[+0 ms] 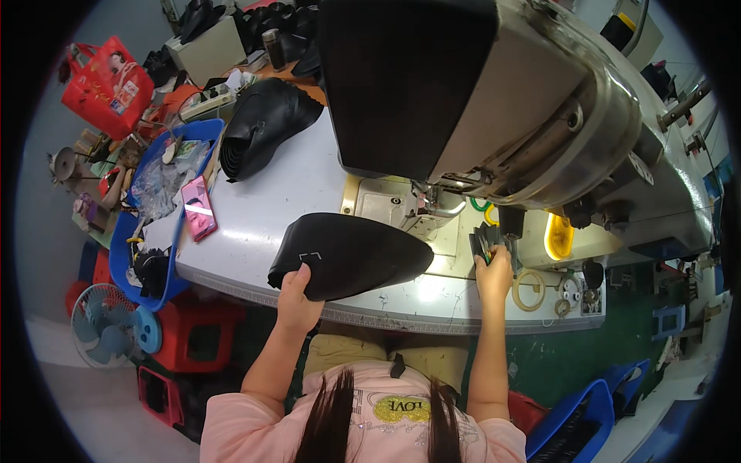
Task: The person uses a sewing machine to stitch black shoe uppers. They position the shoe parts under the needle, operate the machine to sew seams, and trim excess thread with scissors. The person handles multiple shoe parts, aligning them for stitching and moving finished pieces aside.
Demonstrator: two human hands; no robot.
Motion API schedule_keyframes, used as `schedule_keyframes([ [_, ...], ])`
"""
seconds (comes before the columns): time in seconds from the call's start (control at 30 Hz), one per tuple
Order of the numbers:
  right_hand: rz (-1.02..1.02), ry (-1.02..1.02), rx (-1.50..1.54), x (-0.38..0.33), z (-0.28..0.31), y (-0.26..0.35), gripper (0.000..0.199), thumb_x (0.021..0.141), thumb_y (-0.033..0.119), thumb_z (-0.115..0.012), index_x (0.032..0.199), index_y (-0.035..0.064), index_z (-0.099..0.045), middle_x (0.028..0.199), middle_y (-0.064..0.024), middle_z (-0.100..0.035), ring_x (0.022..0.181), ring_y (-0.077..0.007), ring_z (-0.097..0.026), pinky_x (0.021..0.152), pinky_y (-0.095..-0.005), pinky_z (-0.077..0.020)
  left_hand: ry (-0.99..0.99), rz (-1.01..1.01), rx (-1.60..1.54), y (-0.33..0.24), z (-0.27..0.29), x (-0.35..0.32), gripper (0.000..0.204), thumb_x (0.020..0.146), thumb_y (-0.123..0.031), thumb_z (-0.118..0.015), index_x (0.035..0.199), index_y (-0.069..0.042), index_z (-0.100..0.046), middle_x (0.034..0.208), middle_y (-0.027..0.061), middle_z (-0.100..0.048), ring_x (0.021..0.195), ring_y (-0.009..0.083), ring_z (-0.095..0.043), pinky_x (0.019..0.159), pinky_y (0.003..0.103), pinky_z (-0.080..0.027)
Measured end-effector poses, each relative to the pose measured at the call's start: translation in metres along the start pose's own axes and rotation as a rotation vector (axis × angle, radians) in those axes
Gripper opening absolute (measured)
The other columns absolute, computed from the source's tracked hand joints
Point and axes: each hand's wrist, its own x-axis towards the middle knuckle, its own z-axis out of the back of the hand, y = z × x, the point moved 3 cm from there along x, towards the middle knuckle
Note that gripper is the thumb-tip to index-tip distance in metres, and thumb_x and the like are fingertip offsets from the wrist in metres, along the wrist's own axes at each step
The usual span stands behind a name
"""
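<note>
My left hand (297, 297) grips the near edge of a black leather piece (355, 255), thumb on top and fingers hidden underneath. The piece is wide at the left and narrows to a rounded tip close to the needle area of a large sewing machine (532, 100). Beyond its tip, my right hand (494, 270) is closed near the machine's bed. A small green bit shows at those fingers, beside some dark narrow strips (483, 238). Whether the fingers hold the strips or a small tool, I cannot make out.
On the white table (239, 224) lie a rolled black leather bundle (266, 127) and a pink-screened phone (199, 208). Blue bins (123, 255) flank its left side. A yellow-rimmed tray (559, 235) and a tape ring (529, 290) are at the right. A fan (104, 324) stands lower left.
</note>
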Motion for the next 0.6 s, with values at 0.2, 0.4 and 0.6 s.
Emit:
schedule_keyframes([
  [0.2, 0.042, -0.021, 0.127, 0.005, -0.009, -0.012, 0.024, 0.063, 0.010, -0.068, 0.077, 0.0002, -0.053, 0.067, -0.0141, -0.055, 0.062, -0.0318, -0.052, 0.060, -0.0359, -0.0412, 0.029, 0.078, 0.103, 0.018, -0.007, -0.005, 0.026, 0.087, -0.012, -0.044, 0.103, 0.007, -0.050, 0.103, 0.0118, -0.054, 0.093, 0.0172, -0.052, 0.085, 0.030, -0.040],
  [0.4, 0.137, -0.198, 0.479, -0.018, 0.016, 0.005, 0.014, 0.072, 0.005, -0.063, 0.073, -0.0015, -0.050, 0.059, -0.0102, -0.048, 0.052, -0.0158, -0.042, 0.051, -0.0273, -0.0373, 0.047, 0.047, 0.365, 0.033, -0.024, -0.008, 0.021, 0.086, -0.012, -0.048, 0.100, 0.002, -0.056, 0.094, 0.0020, -0.057, 0.084, 0.0067, -0.049, 0.076, 0.021, -0.039],
  [0.6, 0.311, 0.319, 0.989, -0.086, 0.064, 0.093, 0.020, 0.080, 0.005, -0.053, 0.062, 0.0002, -0.047, 0.051, 0.0040, -0.038, 0.049, -0.0037, -0.033, 0.043, -0.0194, -0.0259, 0.116, 0.034, 0.476, 0.044, -0.050, -0.008, 0.023, 0.087, -0.015, -0.047, 0.097, 0.002, -0.057, 0.090, 0.0003, -0.058, 0.080, 0.0048, -0.048, 0.073, 0.020, -0.039],
])
